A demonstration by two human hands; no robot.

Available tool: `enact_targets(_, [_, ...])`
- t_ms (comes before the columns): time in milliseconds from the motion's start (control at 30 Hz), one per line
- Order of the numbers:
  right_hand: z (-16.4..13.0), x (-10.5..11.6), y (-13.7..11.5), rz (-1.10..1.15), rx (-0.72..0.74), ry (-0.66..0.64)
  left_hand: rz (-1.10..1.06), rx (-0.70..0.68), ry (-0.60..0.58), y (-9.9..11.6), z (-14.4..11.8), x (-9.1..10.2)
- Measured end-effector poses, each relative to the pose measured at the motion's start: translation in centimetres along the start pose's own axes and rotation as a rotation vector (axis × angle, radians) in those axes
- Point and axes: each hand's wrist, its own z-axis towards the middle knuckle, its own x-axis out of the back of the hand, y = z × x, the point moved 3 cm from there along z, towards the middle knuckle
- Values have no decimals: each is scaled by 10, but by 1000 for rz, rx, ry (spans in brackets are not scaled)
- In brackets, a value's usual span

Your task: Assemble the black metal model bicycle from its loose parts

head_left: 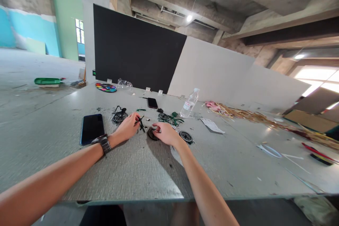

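A broad grey desk (137, 169) is carrying every item, and behind it a black panel (132, 51) and a white panel (219, 74) are standing upright. A dark phone (91, 128) is lying face up just left of the person's watch-bearing wrist. A clear water bottle (189, 103) is standing upright beyond the hands, with a second phone (152, 103) lying farther back. A colourful paint palette (106, 87) is sitting near the desk's far edge, and a litter of straw-like strips (246, 114) is trailing off to the right.

The left hand (128, 127) is resting on the desk, its fingers pinching a thin black-and-green frame piece (141, 123). The right hand (166, 133) is lying close beside it, its fingers narrowing onto a small black wheel (153, 133) that is lying flat on the desk between the two hands. Another wheel (185, 136) is lying just right of the right hand, and further miniature bicycle parts (169, 118) are lying scattered just beyond.
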Motion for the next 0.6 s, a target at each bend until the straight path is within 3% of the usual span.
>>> enact_targets(133, [0, -1, 0, 7, 15, -35, -23, 52, -45, 7, -1, 3])
enact_targets(333, [0, -1, 1, -7, -11, -42, -101, -57, -71, 19, -1, 9])
enact_targets(600, [-2, 7, -6, 15, -42, 39, -412, 141, 6, 10, 3, 5])
